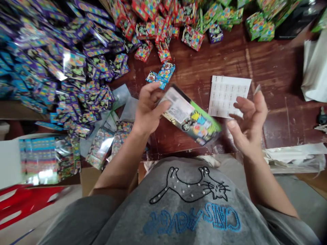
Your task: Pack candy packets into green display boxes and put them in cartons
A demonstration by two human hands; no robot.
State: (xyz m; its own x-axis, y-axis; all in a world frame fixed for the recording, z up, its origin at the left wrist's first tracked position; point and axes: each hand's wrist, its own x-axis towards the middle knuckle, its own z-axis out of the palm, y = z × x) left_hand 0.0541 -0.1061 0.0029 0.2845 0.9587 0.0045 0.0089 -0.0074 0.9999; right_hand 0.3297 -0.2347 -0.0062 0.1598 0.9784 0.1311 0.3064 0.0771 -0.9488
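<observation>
My left hand (150, 110) grips one end of a dark flat box (201, 127) with cartoon figures, a white printed panel and a green edge. The box slants down to the right above the table and is slightly blurred. My right hand (249, 120) is apart from it, fingers spread. A small greyish piece (257, 89), perhaps a sticker, sits at the tip of one right finger. Just beyond that hand lies a white sheet of round stickers (224, 93) in rows. Small blue boxes (166, 72) lie behind my left hand.
Purple boxes (76, 68) are heaped at the left, with red boxes (163, 29) and green boxes (259, 25) along the back. Wrapped box packs (100, 146) lie beside my left forearm. White bags (316, 68) and keys (322, 117) are on the right of the wooden table (189, 66).
</observation>
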